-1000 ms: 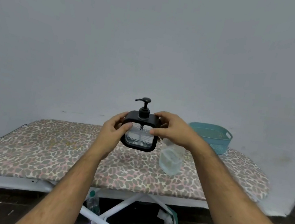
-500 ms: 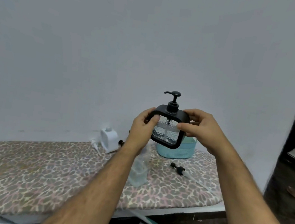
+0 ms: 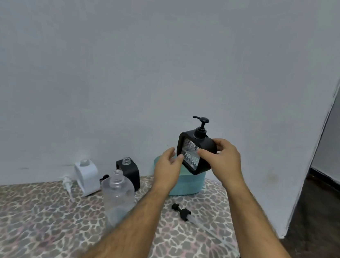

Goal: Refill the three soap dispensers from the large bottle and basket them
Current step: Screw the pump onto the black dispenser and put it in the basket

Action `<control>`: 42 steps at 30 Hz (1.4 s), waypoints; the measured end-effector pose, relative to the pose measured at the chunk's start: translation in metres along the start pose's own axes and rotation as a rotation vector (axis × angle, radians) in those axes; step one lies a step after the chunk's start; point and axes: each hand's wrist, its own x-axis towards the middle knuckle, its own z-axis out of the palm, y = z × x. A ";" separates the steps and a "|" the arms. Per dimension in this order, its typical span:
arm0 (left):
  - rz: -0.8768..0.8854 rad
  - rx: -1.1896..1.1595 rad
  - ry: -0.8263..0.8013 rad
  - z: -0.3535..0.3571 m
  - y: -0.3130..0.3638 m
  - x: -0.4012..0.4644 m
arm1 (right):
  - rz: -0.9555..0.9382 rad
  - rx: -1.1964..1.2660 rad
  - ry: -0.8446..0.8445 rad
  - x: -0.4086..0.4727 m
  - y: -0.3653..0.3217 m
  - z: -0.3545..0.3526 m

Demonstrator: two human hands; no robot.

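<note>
While right hand (image 3: 223, 159) fingers grip dispenser (image 3: 195, 153) above basket (image 3: 188, 182) rim | left hand (image 3: 167, 167) fingers relaxed, beside it

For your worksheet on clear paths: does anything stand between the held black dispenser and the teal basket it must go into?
Nothing visible does. The black dispenser, gripped by the right hand, hangs directly above the teal basket; the left hand sits beside it, not beneath.

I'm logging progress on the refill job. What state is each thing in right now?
Black dispenser with pump: capped, held above the basket.
Right hand: grips that dispenser.
Left hand: open, fingertips at its side.
Teal basket: on the table.
White dispenser: uncapped.
Second black dispenser: uncapped.
Large clear bottle: uncapped, upright.
Loose black pump: lying on the table.
</note>
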 end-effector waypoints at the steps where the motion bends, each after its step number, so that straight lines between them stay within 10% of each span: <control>1: -0.011 0.042 0.003 0.004 -0.006 0.006 | 0.013 -0.013 0.010 0.007 0.005 0.005; 15: 0.230 0.842 -0.087 0.038 -0.073 0.032 | 0.182 -0.350 0.030 0.059 0.076 0.069; 42: 0.191 0.826 -0.154 0.031 -0.073 0.038 | 0.302 -1.036 -0.144 0.068 0.098 0.081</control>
